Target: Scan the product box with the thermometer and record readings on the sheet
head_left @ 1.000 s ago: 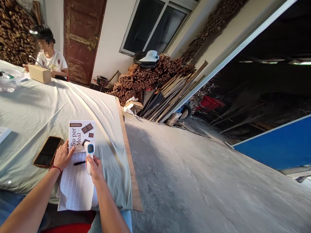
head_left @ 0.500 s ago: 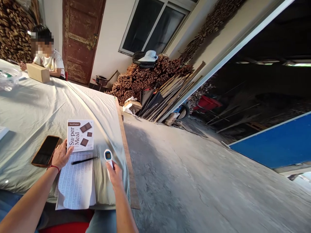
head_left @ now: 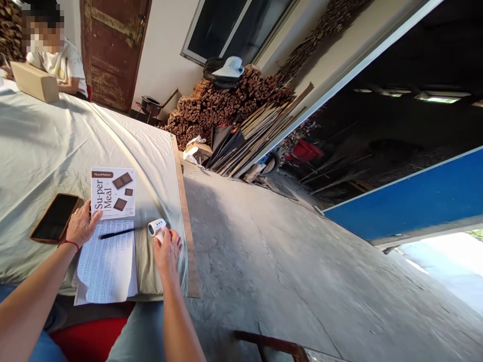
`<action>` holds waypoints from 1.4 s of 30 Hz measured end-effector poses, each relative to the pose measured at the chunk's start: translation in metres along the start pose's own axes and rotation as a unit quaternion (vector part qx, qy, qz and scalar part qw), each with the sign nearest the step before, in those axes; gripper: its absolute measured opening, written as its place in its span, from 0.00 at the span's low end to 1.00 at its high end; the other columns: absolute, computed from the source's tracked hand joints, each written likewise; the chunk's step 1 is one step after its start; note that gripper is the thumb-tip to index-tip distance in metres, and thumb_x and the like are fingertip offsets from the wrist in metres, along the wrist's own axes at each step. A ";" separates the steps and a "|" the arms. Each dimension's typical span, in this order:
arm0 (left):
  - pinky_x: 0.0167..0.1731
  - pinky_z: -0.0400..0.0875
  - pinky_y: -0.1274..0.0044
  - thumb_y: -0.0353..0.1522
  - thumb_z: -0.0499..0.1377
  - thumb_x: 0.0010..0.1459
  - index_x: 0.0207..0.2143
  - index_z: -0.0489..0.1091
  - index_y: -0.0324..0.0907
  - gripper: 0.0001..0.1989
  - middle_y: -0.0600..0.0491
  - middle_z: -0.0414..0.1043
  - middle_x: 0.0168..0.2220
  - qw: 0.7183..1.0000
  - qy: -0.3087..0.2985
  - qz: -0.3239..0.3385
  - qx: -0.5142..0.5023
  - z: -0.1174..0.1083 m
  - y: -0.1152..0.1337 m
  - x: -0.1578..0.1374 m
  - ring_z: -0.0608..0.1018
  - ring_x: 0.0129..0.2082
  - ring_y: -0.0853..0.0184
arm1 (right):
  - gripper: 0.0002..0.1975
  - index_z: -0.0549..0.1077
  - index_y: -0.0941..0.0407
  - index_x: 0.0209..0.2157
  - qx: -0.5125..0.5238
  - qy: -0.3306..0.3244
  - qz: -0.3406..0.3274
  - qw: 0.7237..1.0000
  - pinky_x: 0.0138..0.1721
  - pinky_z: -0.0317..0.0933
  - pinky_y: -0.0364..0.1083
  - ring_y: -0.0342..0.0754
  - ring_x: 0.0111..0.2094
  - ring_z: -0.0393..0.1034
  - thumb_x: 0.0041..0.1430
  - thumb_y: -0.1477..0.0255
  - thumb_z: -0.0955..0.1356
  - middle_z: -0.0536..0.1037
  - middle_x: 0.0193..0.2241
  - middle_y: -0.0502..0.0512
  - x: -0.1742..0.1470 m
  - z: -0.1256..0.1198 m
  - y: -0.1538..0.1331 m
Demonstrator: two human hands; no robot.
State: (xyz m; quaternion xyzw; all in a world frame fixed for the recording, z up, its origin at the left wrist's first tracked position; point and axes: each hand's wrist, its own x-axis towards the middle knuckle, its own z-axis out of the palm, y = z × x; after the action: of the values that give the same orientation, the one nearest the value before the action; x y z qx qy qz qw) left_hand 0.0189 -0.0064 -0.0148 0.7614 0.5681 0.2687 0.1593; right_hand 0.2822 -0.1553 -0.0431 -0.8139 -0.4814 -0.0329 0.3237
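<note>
My left hand (head_left: 82, 225) grips the lower left corner of a white "Su-per Meal" box (head_left: 130, 193), thumb in front and fingers behind. The box stands upright on the cloth-covered table with brown squares printed on its front. In my right hand (head_left: 168, 254) is a white handheld infrared thermometer (head_left: 156, 226), tilted so that its buttons show; the fingers curl around its handle. Written sheets of paper (head_left: 105, 266) lie between my forearms, with a black pen (head_left: 118, 233) across their top. Left of my left hand rests a phone (head_left: 55, 217) in a brown case.
Across the table (head_left: 75, 136) sits a person (head_left: 68, 63) behind a cardboard box (head_left: 35, 83). The table's wooden edge (head_left: 183, 201) runs along the right, beside a concrete floor (head_left: 264, 251). Stacked firewood (head_left: 230, 100) lines the wall. A brown frame (head_left: 271, 342) shows at the bottom.
The thermometer has turned in my right hand, from its screen facing me to its side and buttons showing. My left hand keeps hold of the box. The whole view has shifted right.
</note>
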 end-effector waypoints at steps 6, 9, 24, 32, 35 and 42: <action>0.55 0.69 0.57 0.54 0.40 0.65 0.63 0.63 0.36 0.38 0.36 0.77 0.52 1.000 -0.001 -0.004 -0.005 0.000 0.005 -0.001 0.77 0.54 0.44 | 0.21 0.77 0.51 0.57 0.012 -0.131 -0.173 0.976 0.57 0.59 0.54 0.56 0.55 0.67 0.69 0.79 0.62 0.77 0.55 0.60 0.006 0.010 -0.051; 0.55 0.69 0.57 0.54 0.41 0.65 0.62 0.63 0.35 0.38 0.36 0.77 0.52 1.000 -0.002 -0.007 -0.010 0.000 0.007 -0.003 0.77 0.54 0.43 | 0.18 0.79 0.52 0.53 -0.037 -0.193 -0.177 0.964 0.54 0.61 0.54 0.57 0.52 0.68 0.69 0.78 0.63 0.79 0.50 0.61 0.008 0.009 -0.054; 0.51 0.70 0.57 0.55 0.40 0.65 0.61 0.64 0.36 0.38 0.37 0.77 0.48 1.000 0.007 0.008 -0.009 0.008 0.002 -0.003 0.78 0.50 0.43 | 0.10 0.74 0.53 0.31 0.370 -0.120 0.031 0.921 0.29 0.68 0.46 0.48 0.24 0.71 0.60 0.63 0.65 0.76 0.22 0.49 -0.038 0.014 -0.025; 0.52 0.70 0.57 0.55 0.40 0.65 0.61 0.64 0.37 0.38 0.39 0.77 0.45 1.000 0.002 0.002 -0.012 0.006 0.005 -0.003 0.78 0.50 0.44 | 0.12 0.76 0.53 0.32 0.350 -0.097 -0.034 0.931 0.30 0.70 0.45 0.47 0.26 0.72 0.62 0.61 0.66 0.79 0.25 0.51 -0.050 0.025 -0.026; 0.51 0.70 0.58 0.55 0.40 0.65 0.60 0.64 0.37 0.37 0.40 0.77 0.43 1.000 -0.003 0.005 -0.014 0.005 0.006 -0.003 0.78 0.49 0.44 | 0.12 0.77 0.53 0.33 0.324 -0.094 -0.049 0.940 0.32 0.71 0.45 0.47 0.28 0.73 0.64 0.62 0.66 0.80 0.27 0.53 -0.051 0.031 -0.023; 0.51 0.70 0.58 0.55 0.40 0.65 0.60 0.63 0.38 0.37 0.39 0.77 0.45 1.000 0.002 0.006 -0.016 0.005 0.006 -0.004 0.78 0.50 0.45 | 0.09 0.76 0.53 0.33 0.310 -0.105 -0.061 0.943 0.33 0.71 0.44 0.46 0.27 0.73 0.63 0.64 0.67 0.80 0.28 0.52 -0.051 0.036 -0.023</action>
State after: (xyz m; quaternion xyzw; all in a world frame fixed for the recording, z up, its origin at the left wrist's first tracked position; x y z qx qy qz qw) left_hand 0.0259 -0.0113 -0.0166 0.7616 0.5593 0.2805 0.1689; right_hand 0.2271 -0.1671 -0.0788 -0.6413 -0.5478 0.1841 0.5047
